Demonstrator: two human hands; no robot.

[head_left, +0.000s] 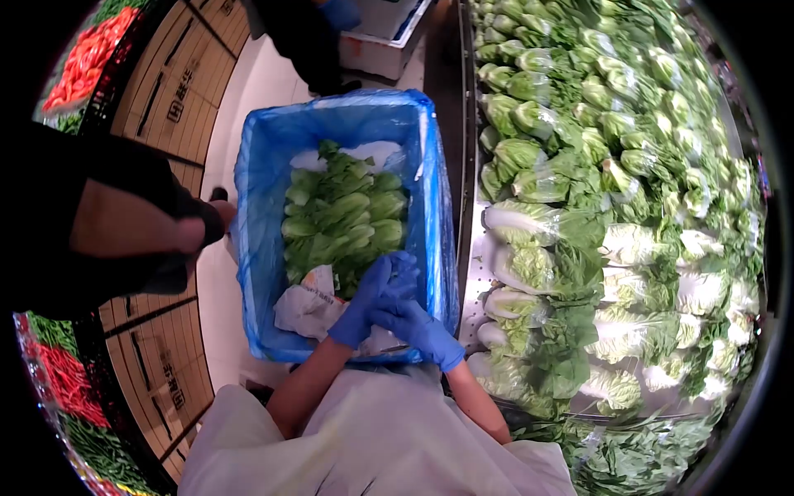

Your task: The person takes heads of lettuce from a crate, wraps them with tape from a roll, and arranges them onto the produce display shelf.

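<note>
Both hands wear blue gloves and meet over the near part of a bin [251, 248] lined with blue plastic. My left hand [368, 302] is in front of the greens, its fingers pressed against the other hand. My right hand [422, 329] lies across it, fingers closed; whether anything is between them is hidden. Leafy green heads [347, 215] lie in rows inside the bin, just beyond the hands. Crumpled white paper [306, 312] sits at the bin's near left corner, and more white wrapping [376, 155] shows at its far end.
A sloped shelf of lettuce and cabbage [562, 231] runs along the right. At the left stands a person in dark clothes [124, 223], by brown cartons [157, 364]. Another person's dark legs [306, 41] and a white foam box [376, 54] are beyond the bin.
</note>
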